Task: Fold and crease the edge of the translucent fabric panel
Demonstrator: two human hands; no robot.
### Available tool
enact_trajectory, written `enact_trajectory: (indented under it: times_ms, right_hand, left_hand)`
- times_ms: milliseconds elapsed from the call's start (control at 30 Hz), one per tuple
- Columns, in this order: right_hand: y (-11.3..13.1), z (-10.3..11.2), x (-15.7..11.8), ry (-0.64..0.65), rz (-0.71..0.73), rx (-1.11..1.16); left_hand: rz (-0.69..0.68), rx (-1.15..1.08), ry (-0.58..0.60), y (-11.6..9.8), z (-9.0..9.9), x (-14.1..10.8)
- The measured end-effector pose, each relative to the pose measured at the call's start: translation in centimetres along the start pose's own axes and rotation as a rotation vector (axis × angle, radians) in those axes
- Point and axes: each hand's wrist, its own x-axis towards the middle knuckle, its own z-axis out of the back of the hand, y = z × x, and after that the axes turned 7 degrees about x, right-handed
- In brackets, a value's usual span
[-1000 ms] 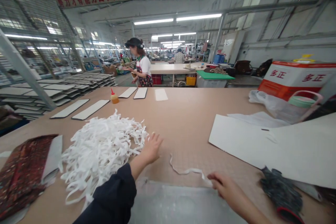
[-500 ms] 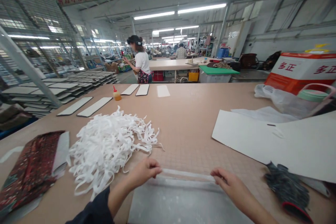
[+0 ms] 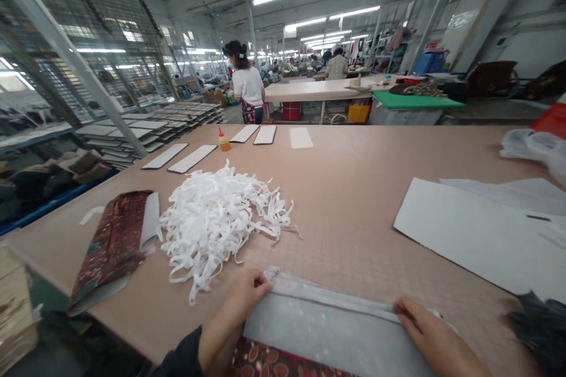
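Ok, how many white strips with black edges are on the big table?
4. One strip and a second strip lie left of the bottle; a third strip and a fourth strip lie beyond it, near the far edge of the table.

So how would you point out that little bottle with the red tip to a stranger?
Find the long tan work table, then the heap of white strips on it. Just beyond lie dark-edged pale panels. The small amber bottle stands among them, red-nozzled, the only upright piece.
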Motion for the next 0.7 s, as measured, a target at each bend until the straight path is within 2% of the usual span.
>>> enact_trajectory:
  times_ms: [333,533,700]
  right_hand:
    - [-0.4,0.5,-0.1,0.005,-0.028,0.008]
    - [-0.5,0.4,0.0,-0.009,-0.013,0.017]
    - [-0.6,0.4,0.1,0.005,-0.027,0.018]
  left_hand:
    - [-0.035,0.102,0.023,-0.1,-0.3,0.6]
    - [-0.02,0.177,0.1,-0.5,0.6,1.0]
    - [-0.002,0.274,0.092,-1.4,0.9,1.1]
